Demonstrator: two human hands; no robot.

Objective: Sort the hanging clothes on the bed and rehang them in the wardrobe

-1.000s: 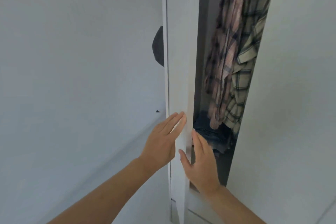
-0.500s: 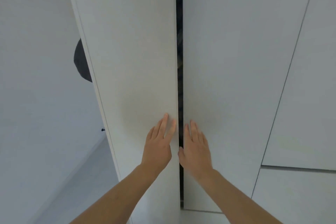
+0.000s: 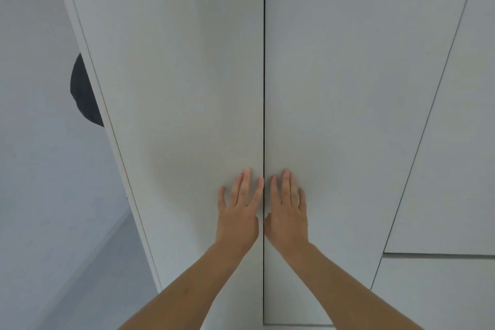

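Fingers of left hand straight, slightly spread, flat against left wardrobe door; fingers of right hand likewise straight and flat on right wardrobe door. Neither hand holds anything.

Key relation: both palms sit just beside the centre seam, one per side, about level w/ each other. Seam runs vertical, top to bottom of view, now a thin dark line; doors look closed or nearly so. Equal reach for both hands; any re-open would prob. start at this seam, right under the fingertips.

Task's things: clothes not in view, presumably behind the doors; bed not in view either.

Items, largest first:
1. Wardrobe doors – tall flat panels, matte white/pale grey, smooth, no handles seen.
2. Adjoining panels, right – same finish, thin dark joints, a lower panel below.
3. Wall, left – plain, pale.
4. Dark rounded object – behind wardrobe's left edge, part hidden; cannot ID.
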